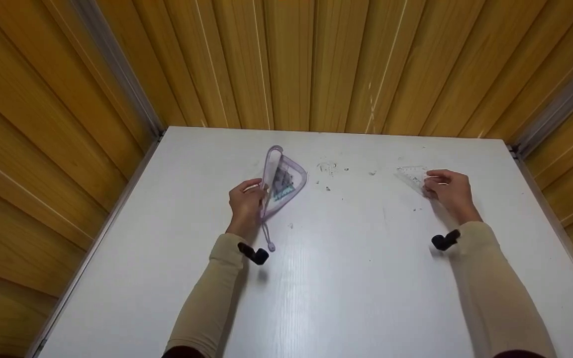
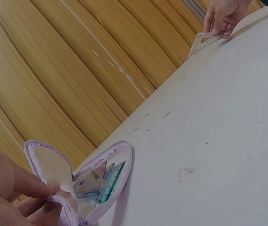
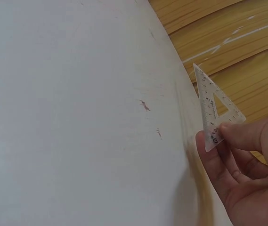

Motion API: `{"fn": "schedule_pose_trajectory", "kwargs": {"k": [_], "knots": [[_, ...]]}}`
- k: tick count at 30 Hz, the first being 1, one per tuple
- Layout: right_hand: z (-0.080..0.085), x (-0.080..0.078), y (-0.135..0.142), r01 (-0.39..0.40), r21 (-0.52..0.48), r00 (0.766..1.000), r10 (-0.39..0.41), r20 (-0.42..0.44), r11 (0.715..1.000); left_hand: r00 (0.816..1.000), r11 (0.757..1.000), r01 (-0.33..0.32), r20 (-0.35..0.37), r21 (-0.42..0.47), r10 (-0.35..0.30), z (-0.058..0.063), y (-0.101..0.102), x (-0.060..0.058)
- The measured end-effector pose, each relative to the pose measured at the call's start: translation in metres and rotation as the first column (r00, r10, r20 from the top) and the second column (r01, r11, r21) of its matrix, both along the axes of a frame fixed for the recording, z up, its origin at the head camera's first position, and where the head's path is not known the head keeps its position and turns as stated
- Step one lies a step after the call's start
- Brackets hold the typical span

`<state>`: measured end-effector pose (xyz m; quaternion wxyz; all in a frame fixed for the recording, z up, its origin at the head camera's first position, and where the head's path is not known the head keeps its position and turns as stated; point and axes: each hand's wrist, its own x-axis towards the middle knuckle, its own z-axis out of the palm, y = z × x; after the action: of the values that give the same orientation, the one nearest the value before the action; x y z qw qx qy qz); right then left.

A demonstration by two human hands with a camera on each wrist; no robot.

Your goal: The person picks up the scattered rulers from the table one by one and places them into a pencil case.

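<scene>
At the left, my left hand grips the edge of a clear pouch with lilac trim. The pouch's flap stands up, so its mouth gapes; a lilac cord with a bead end hangs from it. Inside lie a teal ruler and several clear plastic pieces. On the right, my right hand pinches a clear set square by one corner between thumb and fingers. The set square has printed markings and a triangular cut-out, and it points left, toward the pouch.
Both hands work over a white table marked with dark scuffs near its far side. Yellow wood-look panels rise behind and at both sides. Each wrist carries a small black camera.
</scene>
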<state>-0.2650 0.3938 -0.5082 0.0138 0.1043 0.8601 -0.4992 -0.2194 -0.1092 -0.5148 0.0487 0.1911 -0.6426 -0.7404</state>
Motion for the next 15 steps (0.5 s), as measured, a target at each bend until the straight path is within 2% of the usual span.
{"fn": "schedule_pose_trajectory", "kwargs": {"k": [4,10,15], "knots": [[-0.0008,0.0005,0.0011,0.005,-0.038,1.0,-0.005,-0.008,0.999,1.0,1.0,0.001,0.0,-0.018,-0.001,-0.0001,0.0002,0.0003],[-0.0003,0.002,0.0018,0.01,-0.116,1.0,-0.014,-0.027,0.993,1.0,1.0,-0.009,-0.007,0.017,0.009,-0.0002,0.0007,-0.0034],[0.0014,0.0017,-0.001,0.024,-0.089,1.0,-0.024,-0.002,0.996,1.0,1.0,-0.01,-0.004,0.009,0.01,-0.0002,0.0006,-0.0041]]}}
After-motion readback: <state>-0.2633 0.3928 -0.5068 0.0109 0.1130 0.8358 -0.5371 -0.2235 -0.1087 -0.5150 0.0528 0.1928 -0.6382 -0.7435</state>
